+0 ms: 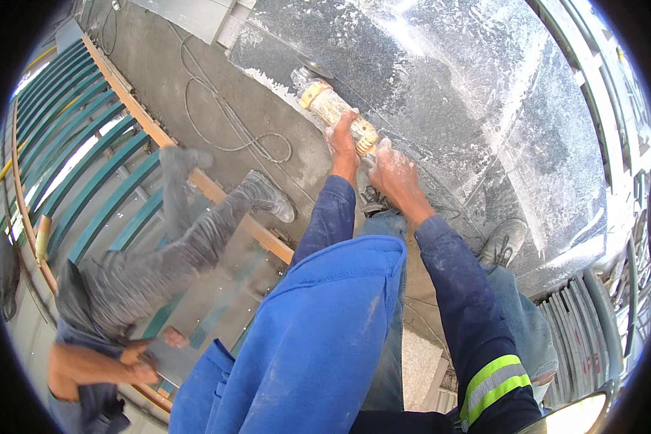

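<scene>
- While one person is bending over a big dark slab [456, 87], an angle grinder [336, 114], pale yellow and caked in dust, is sitting in their grip along the slab's near left edge.
- Its disc [316, 69] is pointing away from them, up by that edge. From where I'm standing I can't tell if it's touching the stone.
- Left hand [344, 141] is wrapping around the body toward the rear, fingers closing snugly on it.
- Right hand [396, 173] is sitting just behind, at the tail end, fingers curling inward. Can't tell if they're actually gripping the tool or the lead.
- Both hands are wearing a coat of white dust, and the slab is showing loads of it too, smeared in pale streaks.
- A bright blue cloth [307, 340] is hanging in front of the person, and a reflective band [495, 383] is circling the right sleeve.
- One shoe [505, 242] is resting over by the slab, on the person's right.
- Off to the left, a blurry co-worker in grey trousers [152, 275] is leaning over green slats [112, 220] beside a wooden beam [134, 101].
- Thin cable [228, 108] is looping across the concrete, and grey plates [575, 336] are standing stacked at the lower right.
</scene>
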Tool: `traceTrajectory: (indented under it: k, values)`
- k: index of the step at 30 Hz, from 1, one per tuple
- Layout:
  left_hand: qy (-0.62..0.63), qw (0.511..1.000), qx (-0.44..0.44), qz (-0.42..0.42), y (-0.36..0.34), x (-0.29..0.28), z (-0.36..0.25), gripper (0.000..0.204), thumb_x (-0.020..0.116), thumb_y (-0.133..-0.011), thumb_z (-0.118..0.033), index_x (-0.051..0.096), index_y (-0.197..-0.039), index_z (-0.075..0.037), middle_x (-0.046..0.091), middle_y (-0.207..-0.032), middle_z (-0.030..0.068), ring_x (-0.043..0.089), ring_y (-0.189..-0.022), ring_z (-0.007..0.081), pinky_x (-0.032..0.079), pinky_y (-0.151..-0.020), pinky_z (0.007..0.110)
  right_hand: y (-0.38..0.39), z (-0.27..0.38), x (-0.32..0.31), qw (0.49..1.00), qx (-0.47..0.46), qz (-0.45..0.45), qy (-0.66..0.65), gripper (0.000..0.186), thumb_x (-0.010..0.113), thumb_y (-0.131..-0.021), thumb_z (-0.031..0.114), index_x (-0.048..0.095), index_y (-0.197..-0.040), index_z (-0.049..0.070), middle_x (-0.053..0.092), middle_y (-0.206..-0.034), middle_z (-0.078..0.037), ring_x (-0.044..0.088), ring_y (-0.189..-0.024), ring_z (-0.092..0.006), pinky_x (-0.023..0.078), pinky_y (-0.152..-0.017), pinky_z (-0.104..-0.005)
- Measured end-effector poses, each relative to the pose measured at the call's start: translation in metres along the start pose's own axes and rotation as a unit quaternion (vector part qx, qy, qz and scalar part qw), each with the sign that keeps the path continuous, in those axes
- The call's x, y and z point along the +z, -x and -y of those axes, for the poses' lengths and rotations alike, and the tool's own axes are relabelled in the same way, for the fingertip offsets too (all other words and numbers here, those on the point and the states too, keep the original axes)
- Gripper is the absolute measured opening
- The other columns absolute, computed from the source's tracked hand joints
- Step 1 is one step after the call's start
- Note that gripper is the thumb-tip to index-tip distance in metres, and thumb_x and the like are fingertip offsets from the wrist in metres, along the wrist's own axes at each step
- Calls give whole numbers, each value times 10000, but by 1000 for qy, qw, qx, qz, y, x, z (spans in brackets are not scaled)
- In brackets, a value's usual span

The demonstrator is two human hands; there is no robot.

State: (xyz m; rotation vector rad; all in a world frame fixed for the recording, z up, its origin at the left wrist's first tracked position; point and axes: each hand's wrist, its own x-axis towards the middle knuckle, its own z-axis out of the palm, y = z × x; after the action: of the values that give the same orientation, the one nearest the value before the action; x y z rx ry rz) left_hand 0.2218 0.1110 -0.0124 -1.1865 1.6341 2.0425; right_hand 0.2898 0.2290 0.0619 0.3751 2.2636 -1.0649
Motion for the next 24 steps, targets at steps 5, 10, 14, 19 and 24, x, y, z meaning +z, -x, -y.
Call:
traceTrajectory:
  k: [5, 10, 14, 19, 24]
  values:
    - [18, 999, -42, 20, -14, 5, -7, 205, 646, -804, -186, 557, -942, -64, 566, -759, 52, 615, -628, 215, 560, -565, 380, -19, -4, 7, 1000, -22, -2, 9, 321, 607, -753, 83, 504, -1029, -44, 667, -874, -286, 667, -869, -434, 529, -768, -501]
    - [10, 999, -31, 20, -11, -3, -2, 199, 645, -809, -191, 555, -939, -69, 570, -768, 54, 620, -645, 215, 563, -573, 382, -9, 2, 1, 1000, 4, 22, -5, 325, 615, -751, 91, 493, -1026, -32, 670, -868, -277, 671, -853, -427, 534, -765, -494]
    - [4, 1000, -24, -2, 13, 2, -1, 220, 655, -804, -187, 576, -962, -55, 587, -814, 57, 618, -664, 208, 559, -587, 369, 4, -1, -3, 1000, 8, 23, 14, 335, 624, -746, 98, 482, -1023, -27, 672, -846, -269, 675, -825, -423, 538, -748, -491]
    - [-2, 1000, -7, 4, 14, 6, -9, 247, 672, -788, -171, 588, -983, -47, 586, -838, 53, 610, -699, 200, 547, -616, 361, 1, 1, -2, 1000, 15, 15, -2, 313, 617, -751, 88, 490, -1013, -27, 671, -856, -269, 674, -846, -420, 533, -762, -497]
    - [-8, 1000, -6, -15, -2, 11, -14, 212, 669, -783, -168, 596, -951, -62, 578, -829, 47, 604, -717, 196, 537, -644, 364, -18, 1, 2, 1000, 9, 17, -10, 297, 605, -760, 82, 497, -1012, -33, 670, -885, -273, 672, -877, -419, 529, -781, -500]
